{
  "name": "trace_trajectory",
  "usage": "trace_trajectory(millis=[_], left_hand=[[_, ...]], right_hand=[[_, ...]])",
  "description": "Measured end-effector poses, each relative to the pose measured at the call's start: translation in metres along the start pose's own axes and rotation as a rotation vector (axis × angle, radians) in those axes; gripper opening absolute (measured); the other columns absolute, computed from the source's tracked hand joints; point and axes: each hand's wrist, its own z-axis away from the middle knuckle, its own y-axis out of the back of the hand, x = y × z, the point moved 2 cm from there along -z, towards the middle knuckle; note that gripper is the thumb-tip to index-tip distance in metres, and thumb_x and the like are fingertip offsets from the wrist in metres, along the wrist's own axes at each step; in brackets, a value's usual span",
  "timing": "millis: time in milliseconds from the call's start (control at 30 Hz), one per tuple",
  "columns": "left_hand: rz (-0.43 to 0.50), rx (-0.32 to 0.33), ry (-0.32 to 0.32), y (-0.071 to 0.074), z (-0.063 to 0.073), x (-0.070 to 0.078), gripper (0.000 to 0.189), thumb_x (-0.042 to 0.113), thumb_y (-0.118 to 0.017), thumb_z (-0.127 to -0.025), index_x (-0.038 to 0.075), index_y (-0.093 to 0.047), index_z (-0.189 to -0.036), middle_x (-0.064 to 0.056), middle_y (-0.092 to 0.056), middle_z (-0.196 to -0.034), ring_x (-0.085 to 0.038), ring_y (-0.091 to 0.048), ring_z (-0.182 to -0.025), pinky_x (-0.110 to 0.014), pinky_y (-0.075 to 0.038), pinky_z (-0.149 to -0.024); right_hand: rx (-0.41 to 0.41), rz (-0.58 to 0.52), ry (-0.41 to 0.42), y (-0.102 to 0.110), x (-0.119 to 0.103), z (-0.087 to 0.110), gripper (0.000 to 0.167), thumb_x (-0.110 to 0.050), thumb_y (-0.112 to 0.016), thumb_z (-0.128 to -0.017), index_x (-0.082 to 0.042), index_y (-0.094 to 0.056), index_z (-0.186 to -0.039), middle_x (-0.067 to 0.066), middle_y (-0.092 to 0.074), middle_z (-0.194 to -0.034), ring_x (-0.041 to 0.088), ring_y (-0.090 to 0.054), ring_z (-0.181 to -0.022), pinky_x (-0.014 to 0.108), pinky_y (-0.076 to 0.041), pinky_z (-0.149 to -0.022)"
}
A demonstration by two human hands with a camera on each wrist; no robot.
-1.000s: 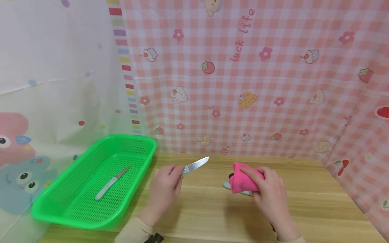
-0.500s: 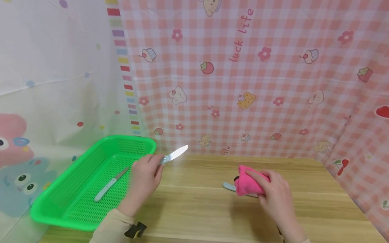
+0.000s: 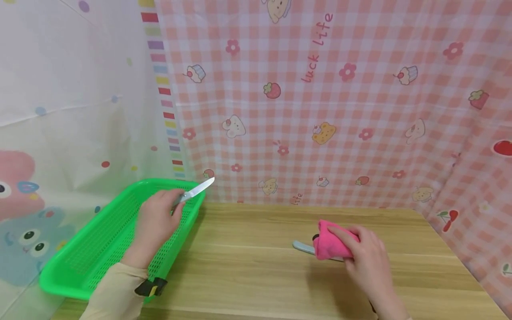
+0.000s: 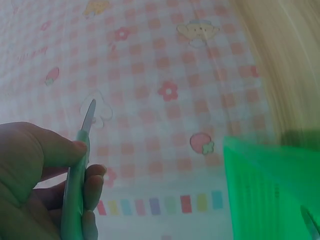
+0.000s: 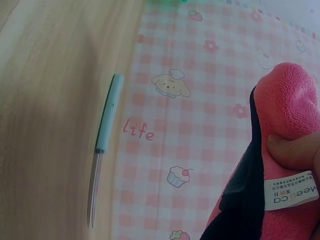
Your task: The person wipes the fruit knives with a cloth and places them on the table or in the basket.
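My left hand (image 3: 158,220) grips a knife (image 3: 196,190) by its pale blue-green handle, above the green basket (image 3: 60,284). The blade points up and away to the right, and in the left wrist view the knife's handle (image 4: 75,195) lies between thumb and curled fingers. My right hand (image 3: 370,258) holds a folded pink cloth (image 3: 334,242) with a black edge; a white label (image 5: 290,191) shows on it in the right wrist view. Below the cloth, a second knife (image 5: 109,115) lies on the table, its blade partly hidden in the head view.
The wooden table (image 3: 256,275) stretches between basket and right hand. A pink checked curtain (image 3: 296,106) hangs along the back and right, a white printed one (image 3: 80,133) on the left. In the left wrist view, part of a blade (image 4: 311,222) shows inside the basket.
My left hand has carried the knife leftward from over the table to above the basket, now covering the knife inside it. The right hand with the cloth has shifted slightly right.
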Motion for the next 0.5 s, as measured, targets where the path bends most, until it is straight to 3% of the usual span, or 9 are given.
trace_trajectory(millis=[233, 500], left_hand=[[-0.022, -0.160, 0.141, 0.013, -0.001, -0.028, 0.025, 0.000, -0.070, -0.085, -0.004, -0.066, -0.109, -0.023, -0.067, -0.094, -0.040, -0.063, -0.078, -0.055, -0.049, -0.062], [-0.024, -0.332, 0.290, 0.013, 0.003, -0.066, 0.027, 0.004, -0.062, -0.093, -0.008, -0.062, -0.116, -0.027, -0.065, -0.100, -0.037, -0.061, -0.075, -0.052, -0.049, -0.060]], right_hand=[[0.001, 0.020, 0.005, 0.002, 0.005, 0.004, 0.079, 0.019, -0.070, -0.050, -0.022, -0.072, -0.118, 0.016, -0.063, -0.099, 0.040, -0.058, -0.093, 0.060, -0.043, -0.080], [0.012, 0.019, 0.010, 0.003, 0.008, 0.007, 0.076, 0.018, -0.070, -0.052, -0.021, -0.072, -0.117, 0.016, -0.061, -0.097, 0.039, -0.058, -0.090, 0.059, -0.044, -0.076]])
